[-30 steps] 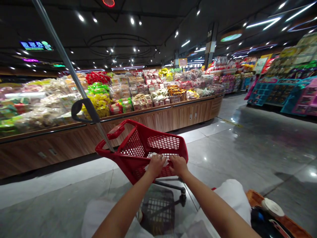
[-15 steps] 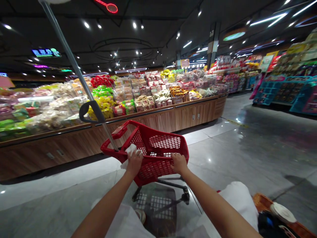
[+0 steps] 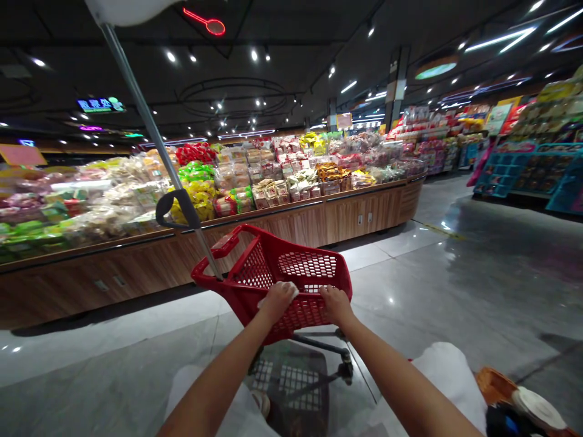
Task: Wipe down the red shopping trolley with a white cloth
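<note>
A red plastic shopping cart with perforated walls stands side-on in front of me. Closed over its near rim, my left hand holds a crumpled white wipe against the plastic; whether it is tissue or cloth I cannot tell. Farther right on that same rim, my right hand has its fingers curled over the edge. Only the mesh bottom shows inside the basket. At the cart's handle end rises a slanted metal pole with a dark grey loop grip.
Beyond the cart runs a long wood-panelled display counter heaped with packaged food. Blue display racks stand at the right across a grey tiled floor. An orange-brown basket with items sits low at the right.
My left hand has slid right along the near rim with the white wipe, closer to my right hand. The right hand keeps its hold. The view has shifted slightly.
</note>
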Demonstrator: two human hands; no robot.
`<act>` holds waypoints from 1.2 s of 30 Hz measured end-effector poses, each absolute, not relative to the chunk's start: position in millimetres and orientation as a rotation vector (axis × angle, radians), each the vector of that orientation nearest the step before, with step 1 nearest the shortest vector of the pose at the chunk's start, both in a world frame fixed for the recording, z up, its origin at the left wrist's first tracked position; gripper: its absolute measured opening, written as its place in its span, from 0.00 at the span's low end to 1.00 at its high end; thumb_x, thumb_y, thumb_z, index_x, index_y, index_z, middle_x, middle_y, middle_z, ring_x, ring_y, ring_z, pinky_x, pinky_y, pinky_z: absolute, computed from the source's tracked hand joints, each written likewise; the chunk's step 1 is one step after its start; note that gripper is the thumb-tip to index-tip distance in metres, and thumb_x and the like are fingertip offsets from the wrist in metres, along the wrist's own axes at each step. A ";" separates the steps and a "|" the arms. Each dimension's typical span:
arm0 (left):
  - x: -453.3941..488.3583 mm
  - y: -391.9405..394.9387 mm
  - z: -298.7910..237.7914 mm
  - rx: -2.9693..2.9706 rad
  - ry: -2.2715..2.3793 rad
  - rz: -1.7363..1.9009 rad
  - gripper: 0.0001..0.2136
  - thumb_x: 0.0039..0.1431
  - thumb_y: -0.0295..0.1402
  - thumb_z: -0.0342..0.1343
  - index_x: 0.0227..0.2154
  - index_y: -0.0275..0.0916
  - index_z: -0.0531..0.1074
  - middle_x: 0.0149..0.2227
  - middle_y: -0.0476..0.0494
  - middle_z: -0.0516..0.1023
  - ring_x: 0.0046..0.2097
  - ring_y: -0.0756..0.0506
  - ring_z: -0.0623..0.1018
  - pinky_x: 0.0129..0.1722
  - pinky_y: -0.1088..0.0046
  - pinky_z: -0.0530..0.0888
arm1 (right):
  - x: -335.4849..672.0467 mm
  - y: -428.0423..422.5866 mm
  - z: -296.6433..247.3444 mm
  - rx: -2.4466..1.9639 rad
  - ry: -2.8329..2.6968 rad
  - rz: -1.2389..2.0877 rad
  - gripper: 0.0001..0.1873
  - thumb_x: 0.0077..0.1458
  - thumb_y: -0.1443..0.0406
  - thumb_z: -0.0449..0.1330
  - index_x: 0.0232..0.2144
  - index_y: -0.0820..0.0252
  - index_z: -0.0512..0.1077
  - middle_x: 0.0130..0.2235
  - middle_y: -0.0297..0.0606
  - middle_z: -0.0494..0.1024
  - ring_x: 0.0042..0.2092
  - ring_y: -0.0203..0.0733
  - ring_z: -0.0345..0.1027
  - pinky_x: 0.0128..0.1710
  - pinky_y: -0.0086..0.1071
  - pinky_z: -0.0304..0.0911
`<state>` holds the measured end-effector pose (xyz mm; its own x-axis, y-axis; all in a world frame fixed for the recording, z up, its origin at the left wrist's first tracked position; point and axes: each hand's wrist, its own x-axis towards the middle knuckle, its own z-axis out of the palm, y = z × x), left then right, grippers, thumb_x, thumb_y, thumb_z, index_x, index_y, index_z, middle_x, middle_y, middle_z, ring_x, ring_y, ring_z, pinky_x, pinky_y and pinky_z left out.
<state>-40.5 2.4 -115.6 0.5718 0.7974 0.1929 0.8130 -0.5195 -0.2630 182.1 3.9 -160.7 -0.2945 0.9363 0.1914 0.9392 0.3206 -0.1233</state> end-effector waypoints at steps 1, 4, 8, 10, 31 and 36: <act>-64.3 0.7 -107.2 -2.419 -1.333 -0.079 0.11 0.61 0.27 0.50 0.44 0.44 0.71 0.46 0.41 0.73 0.49 0.40 0.72 0.55 0.51 0.65 | 181.8 4.7 -160.9 -1.713 -2.358 -0.025 0.21 0.51 0.69 0.58 0.49 0.60 0.65 0.45 0.46 0.72 0.45 0.48 0.67 0.40 0.36 0.56; -127.9 -5.8 -85.7 -2.149 -1.444 -0.222 0.10 0.59 0.28 0.52 0.41 0.46 0.74 0.49 0.39 0.73 0.56 0.33 0.67 0.58 0.36 0.55 | 179.9 6.7 -161.6 -1.712 -2.363 -0.042 0.21 0.51 0.69 0.57 0.49 0.61 0.65 0.45 0.47 0.71 0.45 0.48 0.67 0.41 0.36 0.56; -155.9 -7.9 -79.4 -2.023 -1.553 -0.283 0.14 0.58 0.28 0.52 0.46 0.43 0.73 0.49 0.36 0.73 0.56 0.33 0.68 0.58 0.40 0.58 | 176.9 7.7 -162.0 -1.720 -2.344 -0.051 0.21 0.50 0.69 0.58 0.49 0.60 0.65 0.45 0.46 0.71 0.45 0.48 0.67 0.40 0.36 0.56; -142.1 -5.8 -87.3 -2.025 -1.601 -0.267 0.13 0.59 0.27 0.51 0.45 0.40 0.73 0.46 0.37 0.75 0.51 0.35 0.71 0.58 0.44 0.60 | 175.1 7.4 -162.1 -1.737 -2.327 -0.051 0.23 0.50 0.69 0.58 0.50 0.60 0.65 0.45 0.46 0.71 0.45 0.49 0.66 0.41 0.37 0.55; -178.7 -10.6 -94.2 -2.187 -1.269 -0.180 0.26 0.59 0.17 0.43 0.58 0.42 0.63 0.58 0.37 0.70 0.61 0.41 0.68 0.61 0.56 0.64 | 193.1 26.8 -166.9 -1.794 -2.337 -0.118 0.22 0.57 0.73 0.48 0.53 0.60 0.66 0.47 0.50 0.72 0.47 0.51 0.67 0.43 0.39 0.55; -249.3 -44.9 -56.2 -2.308 -1.024 -0.195 0.24 0.62 0.21 0.42 0.58 0.47 0.64 0.61 0.44 0.67 0.64 0.44 0.63 0.62 0.58 0.64 | 198.1 45.5 -164.0 -1.965 -2.267 -0.142 0.24 0.61 0.74 0.43 0.56 0.60 0.66 0.51 0.53 0.73 0.53 0.53 0.66 0.54 0.47 0.51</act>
<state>-249.3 -44.9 -56.2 0.6918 0.6263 0.3593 0.7146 -0.5227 -0.4648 198.1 45.5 -164.0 -0.1383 0.9764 0.1656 0.9895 0.1434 -0.0190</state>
